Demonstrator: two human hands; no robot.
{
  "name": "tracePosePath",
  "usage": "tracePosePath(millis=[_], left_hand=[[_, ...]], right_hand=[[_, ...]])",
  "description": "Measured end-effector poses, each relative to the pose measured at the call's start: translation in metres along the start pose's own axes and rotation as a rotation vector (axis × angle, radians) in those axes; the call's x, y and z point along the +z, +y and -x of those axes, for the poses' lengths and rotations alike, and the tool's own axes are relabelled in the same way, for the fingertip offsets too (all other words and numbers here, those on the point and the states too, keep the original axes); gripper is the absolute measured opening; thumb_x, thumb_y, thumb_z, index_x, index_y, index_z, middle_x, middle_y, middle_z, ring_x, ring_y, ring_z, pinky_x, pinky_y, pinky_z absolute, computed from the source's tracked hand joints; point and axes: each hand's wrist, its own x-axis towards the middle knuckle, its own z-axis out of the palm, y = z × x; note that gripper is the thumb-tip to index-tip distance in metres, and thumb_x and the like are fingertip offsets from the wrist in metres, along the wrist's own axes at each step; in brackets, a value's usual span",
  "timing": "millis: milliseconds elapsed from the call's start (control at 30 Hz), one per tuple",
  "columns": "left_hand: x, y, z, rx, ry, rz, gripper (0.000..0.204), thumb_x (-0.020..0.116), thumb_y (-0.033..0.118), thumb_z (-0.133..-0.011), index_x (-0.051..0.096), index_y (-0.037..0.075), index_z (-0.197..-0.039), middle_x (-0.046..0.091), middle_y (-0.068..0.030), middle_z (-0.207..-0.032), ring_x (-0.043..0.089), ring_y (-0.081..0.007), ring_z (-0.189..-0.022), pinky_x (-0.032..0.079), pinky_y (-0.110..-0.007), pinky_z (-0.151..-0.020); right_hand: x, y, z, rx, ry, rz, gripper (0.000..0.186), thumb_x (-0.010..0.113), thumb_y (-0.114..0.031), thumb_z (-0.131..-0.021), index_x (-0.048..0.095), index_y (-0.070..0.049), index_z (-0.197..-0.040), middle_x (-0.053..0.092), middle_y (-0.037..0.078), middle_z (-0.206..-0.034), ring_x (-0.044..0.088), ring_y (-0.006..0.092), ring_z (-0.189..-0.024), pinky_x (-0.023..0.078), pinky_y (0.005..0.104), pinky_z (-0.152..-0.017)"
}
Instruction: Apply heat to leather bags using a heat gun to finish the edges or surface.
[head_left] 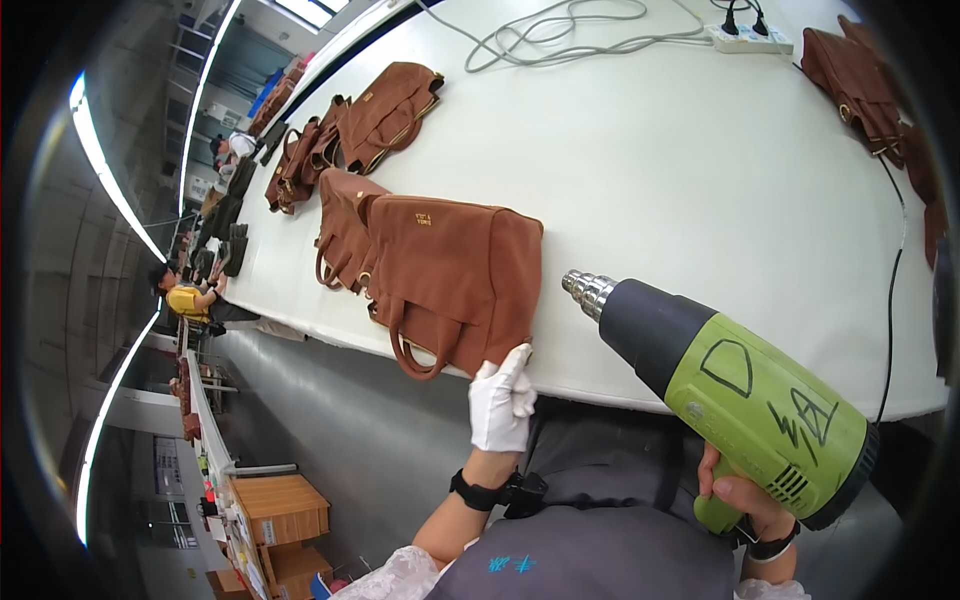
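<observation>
My right hand (745,495), bare, is wrapped round the grip of a green and black heat gun (770,400). Its stepped metal nozzle points left, toward a brown handbag (435,260), with a gap between them. That bag lies on its side on the white table, its handles toward the near edge. A white glove covers my left hand (502,405), whose fingers are closed on the bag's near right corner. The pinched spot itself is partly hidden by the fingers. Another brown bag (345,225) lies partly under the first, on its left.
More brown bags (385,115) lie at the far left of the table, others (850,85) at the right. A grey cable (570,45) runs to a power strip (750,40) at the back. A black cord (893,300) crosses the right side. People (190,300) work farther left.
</observation>
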Motion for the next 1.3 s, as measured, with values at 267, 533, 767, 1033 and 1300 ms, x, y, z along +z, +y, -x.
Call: tracePosePath(millis=[267, 533, 767, 1033, 1300], left_hand=[[-0.015, 0.111, 0.006, 0.375, -0.113, 0.060, 0.027, 0.055, 0.018, -0.091, 0.055, -0.001, -0.110, 0.058, -0.0099, -0.109, 0.055, -0.0172, -0.098, 0.044, -0.030, -0.087], [-0.016, 0.166, 0.006, 0.323, -0.185, 0.326, 0.035, 0.050, 0.025, -0.093, 0.045, 0.003, -0.121, 0.049, -0.0150, -0.126, 0.049, -0.0297, -0.115, 0.040, -0.052, -0.097], [-0.023, 0.187, 0.005, 0.380, -0.186, 0.350, 0.037, 0.049, 0.025, -0.094, 0.045, 0.001, -0.122, 0.051, -0.0156, -0.125, 0.053, -0.0282, -0.112, 0.047, -0.044, -0.093], [-0.029, 0.189, 0.000, 0.377, -0.195, 0.325, 0.043, 0.046, 0.029, -0.095, 0.040, -0.002, -0.126, 0.047, -0.0157, -0.127, 0.051, -0.0267, -0.115, 0.048, -0.040, -0.092], [-0.029, 0.188, -0.001, 0.371, -0.188, 0.351, 0.042, 0.047, 0.028, -0.095, 0.041, -0.002, -0.125, 0.048, -0.0155, -0.126, 0.049, -0.0253, -0.116, 0.047, -0.037, -0.094]], right_hand=[[0.002, -0.027, -0.013, -0.039, -0.079, -0.194, 0.052, 0.068, -0.009, -0.064, 0.048, 0.006, -0.109, 0.054, 0.014, -0.083, 0.056, 0.0220, -0.059, 0.048, 0.0297, -0.051], [0.020, -0.050, -0.042, -0.078, -0.248, -0.364, 0.046, 0.065, -0.010, -0.066, 0.050, 0.005, -0.107, 0.055, 0.012, -0.082, 0.057, 0.0205, -0.059, 0.048, 0.0304, -0.049], [0.033, -0.067, -0.052, -0.056, -0.344, -0.226, 0.046, 0.066, -0.009, -0.065, 0.051, 0.003, -0.107, 0.056, 0.012, -0.082, 0.057, 0.0205, -0.059, 0.048, 0.0301, -0.051], [0.048, -0.065, -0.063, -0.077, -0.420, -0.098, 0.041, 0.067, -0.009, -0.067, 0.052, 0.003, -0.104, 0.056, 0.011, -0.079, 0.057, 0.0192, -0.059, 0.048, 0.0293, -0.051], [0.054, -0.041, -0.057, -0.279, -0.290, 0.006, 0.040, 0.068, -0.013, -0.067, 0.054, 0.003, -0.102, 0.057, 0.011, -0.077, 0.056, 0.0190, -0.056, 0.047, 0.0287, -0.050]])
